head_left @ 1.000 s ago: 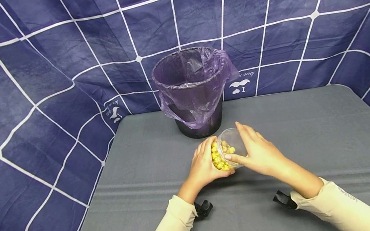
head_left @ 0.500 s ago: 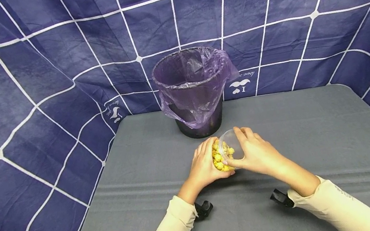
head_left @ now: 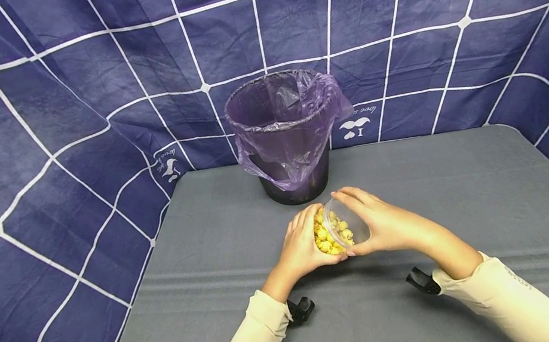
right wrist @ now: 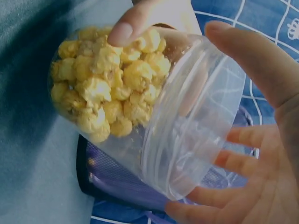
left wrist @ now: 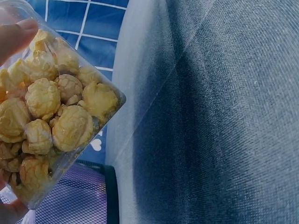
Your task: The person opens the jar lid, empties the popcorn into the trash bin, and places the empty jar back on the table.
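Note:
A clear plastic jar [head_left: 327, 237] of yellow popcorn [right wrist: 112, 88] is held tilted above the grey table, its lidded end facing right. My left hand [head_left: 300, 244] grips the body of the jar, with the thumb across its side in the right wrist view. Around the clear lid [right wrist: 205, 121] curls my right hand [head_left: 391, 225], its thumb and fingers on opposite sides of the rim. The lid sits on the jar. In the left wrist view the jar's base [left wrist: 84, 144] shows, with popcorn packed against the wall.
Behind the hands stands a black mesh bin [head_left: 299, 188] with a purple plastic liner [head_left: 284, 151]. The grey table [head_left: 198, 238] ends at a blue, white-lined cloth [head_left: 390, 12] hung at the back and sides. A black strap mount sits at each wrist.
My right hand has turned about the lid: its fingertips moved left along the far rim and its thumb shifted to the near, lower side. My left hand and the jar stay nearly in place.

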The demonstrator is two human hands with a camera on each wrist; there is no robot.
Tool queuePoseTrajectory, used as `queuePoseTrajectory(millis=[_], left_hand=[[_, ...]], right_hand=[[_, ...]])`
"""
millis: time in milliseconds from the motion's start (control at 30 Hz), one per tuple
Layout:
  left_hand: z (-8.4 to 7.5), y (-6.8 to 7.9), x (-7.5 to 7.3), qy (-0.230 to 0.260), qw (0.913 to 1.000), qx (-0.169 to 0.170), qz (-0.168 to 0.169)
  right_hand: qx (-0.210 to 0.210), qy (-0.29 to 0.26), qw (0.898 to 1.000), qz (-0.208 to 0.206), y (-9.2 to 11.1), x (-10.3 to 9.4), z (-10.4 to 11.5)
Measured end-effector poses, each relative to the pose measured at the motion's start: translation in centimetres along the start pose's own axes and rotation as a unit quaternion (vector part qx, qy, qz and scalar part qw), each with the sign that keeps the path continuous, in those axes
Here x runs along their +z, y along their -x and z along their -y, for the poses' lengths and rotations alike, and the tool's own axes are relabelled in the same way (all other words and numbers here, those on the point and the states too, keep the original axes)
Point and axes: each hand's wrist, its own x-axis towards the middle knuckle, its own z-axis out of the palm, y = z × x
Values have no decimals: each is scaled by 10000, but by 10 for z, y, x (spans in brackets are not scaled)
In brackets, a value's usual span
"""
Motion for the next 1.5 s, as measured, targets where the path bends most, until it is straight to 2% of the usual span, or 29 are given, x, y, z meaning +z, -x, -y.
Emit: queuePoseTrajectory(millis=[300,433,567,733,833,933,1067,1167,1233,1333,1433,1500], left_hand=[[1,1,-2,4,9998,-36,221],[1,1,-3,89,9997,-72,231],[-1,0,-4,98,9997,-122,192],[-1,0,-4,46,9996,-158,213],[-1,0,-4,0,9997,-141,199],[-1,0,-4,-14,9997,-119,195],[-1,-2,-4,-3,9998,-59,187],[-1,-2,-5,-2,9998,-27,189],[0,-2,-6,-3,9998,-35,196],[1,-1,-6,7,9997,-20,233],[1,-1,-7,32,9996,27,270],[1,0,-8,63,9995,48,297]], right_hand=[[-165,-204,9981,559,1,-5,-3],[-6,-281,9983,516,2,-5,-1],[720,-10,9972,199,1,-3,6],[1922,575,9797,13,-2,2,16],[2296,752,9704,-52,-5,6,19],[2412,837,9668,-74,-6,9,21],[2233,874,9708,-78,-6,10,20],[1882,803,9788,-24,-5,9,16],[1532,671,9859,20,-3,7,14],[784,428,9960,73,-1,4,7],[119,93,9997,188,1,0,1],[-107,-54,9994,324,2,-2,-1]])
